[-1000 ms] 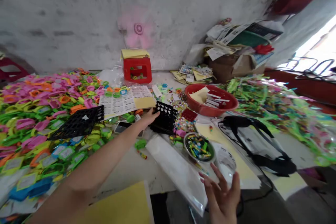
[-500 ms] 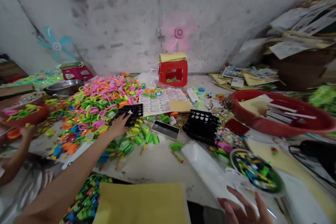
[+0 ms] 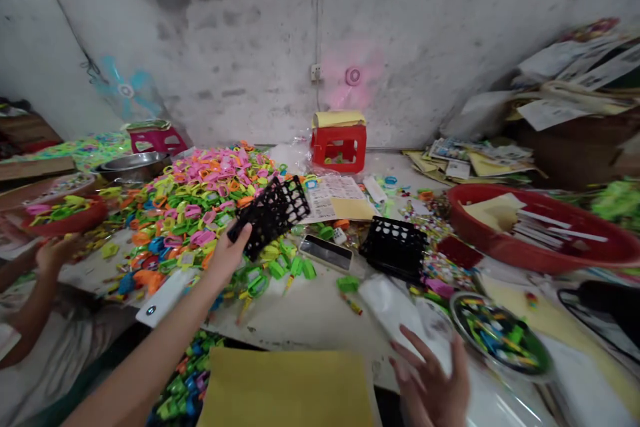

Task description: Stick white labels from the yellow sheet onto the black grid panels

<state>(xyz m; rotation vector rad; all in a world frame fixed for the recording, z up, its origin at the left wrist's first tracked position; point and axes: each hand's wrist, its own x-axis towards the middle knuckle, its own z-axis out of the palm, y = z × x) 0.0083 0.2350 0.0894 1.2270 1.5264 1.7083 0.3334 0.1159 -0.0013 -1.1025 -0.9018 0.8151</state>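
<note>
My left hand (image 3: 231, 250) grips a black plastic tray with rows of holes (image 3: 273, 213), tilted up over the heap of colourful plastic pieces (image 3: 200, 193). My right hand (image 3: 434, 373) is raised at the lower right, fingers spread and holding nothing. Close beyond it lie clear plastic bags (image 3: 395, 307). A second black holed tray (image 3: 395, 248) rests on the table to the right of a phone (image 3: 326, 252). Directly in front of me is a yellow sheet (image 3: 290, 387). Loose green pieces (image 3: 277, 268) lie just below the held tray.
A round bowl of small coloured parts (image 3: 500, 333) stands right, below a large red basin (image 3: 550, 257) with cards. Printed sheets (image 3: 345, 188) lie before a red stool (image 3: 339, 147). At left, a co-worker's hand (image 3: 57, 250) is beside a red bowl (image 3: 75, 220).
My left hand has lifted the black tray off the heap and tilted it up. My right hand has moved left and up, its fingers still spread. The whole view has shifted slightly.
</note>
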